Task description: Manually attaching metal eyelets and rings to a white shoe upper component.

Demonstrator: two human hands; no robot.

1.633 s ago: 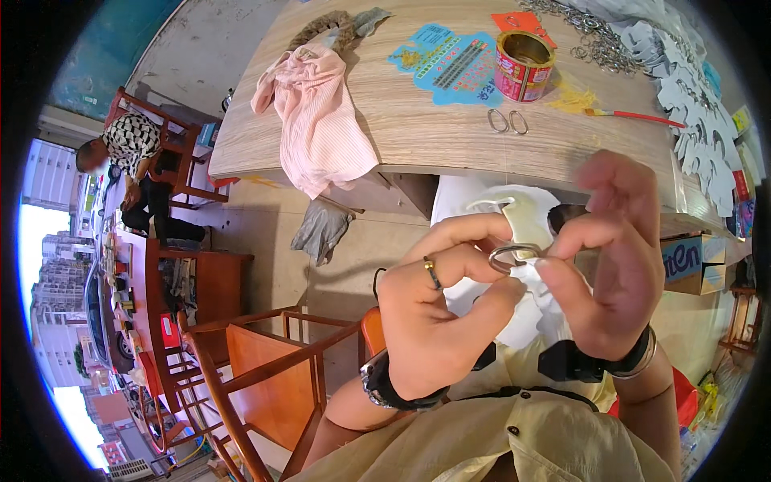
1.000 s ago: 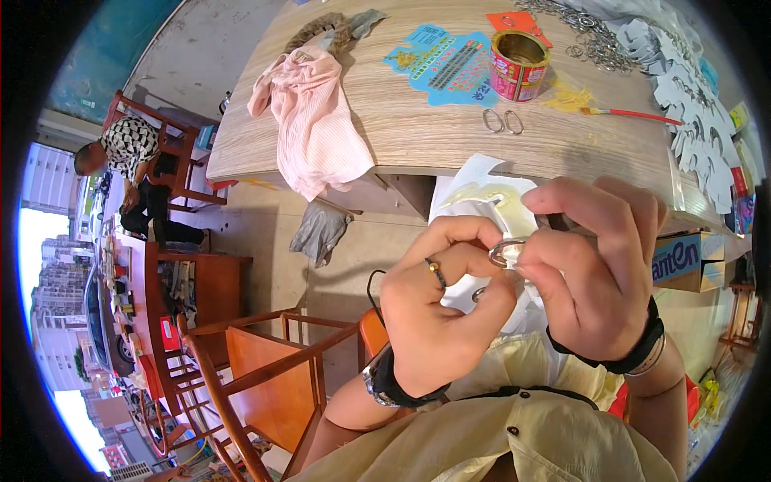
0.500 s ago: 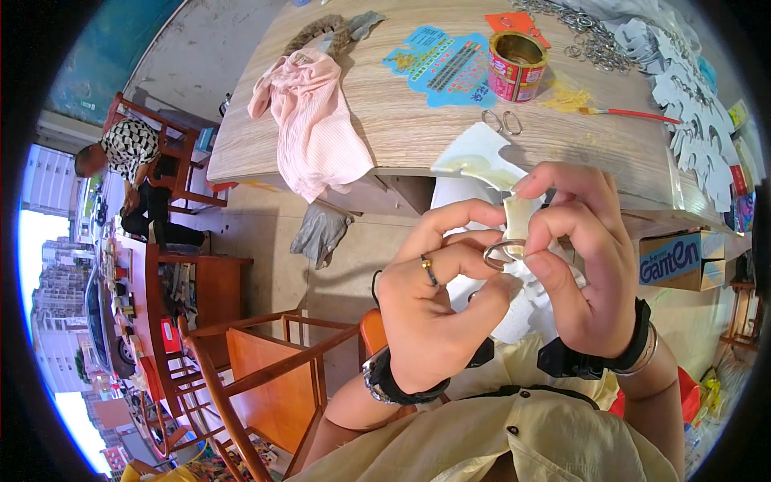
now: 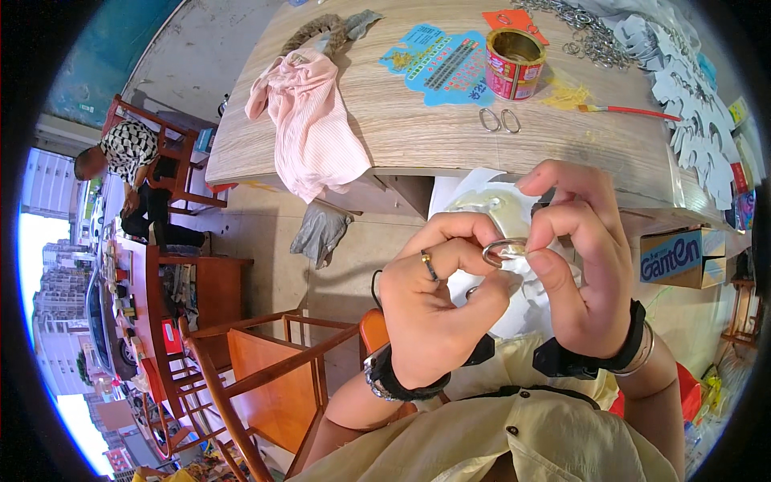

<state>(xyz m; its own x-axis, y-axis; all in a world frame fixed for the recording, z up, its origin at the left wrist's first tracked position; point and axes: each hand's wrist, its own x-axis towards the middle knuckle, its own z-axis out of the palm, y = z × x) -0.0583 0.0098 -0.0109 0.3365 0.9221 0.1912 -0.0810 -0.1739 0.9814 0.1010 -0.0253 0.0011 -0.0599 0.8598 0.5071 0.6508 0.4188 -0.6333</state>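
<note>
Here, metal ring in left hand; right hand alongside

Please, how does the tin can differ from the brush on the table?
The tin can stands upright, while the brush lies on its side. The tin can is wide and round; the brush is long and thin. Both are partly red and rest on the table.

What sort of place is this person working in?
Probably a small handicraft workshop, judging by the wood-grain table with its heap of metal rings, white cut-out pieces and red-handled brush near an open tin.
</note>
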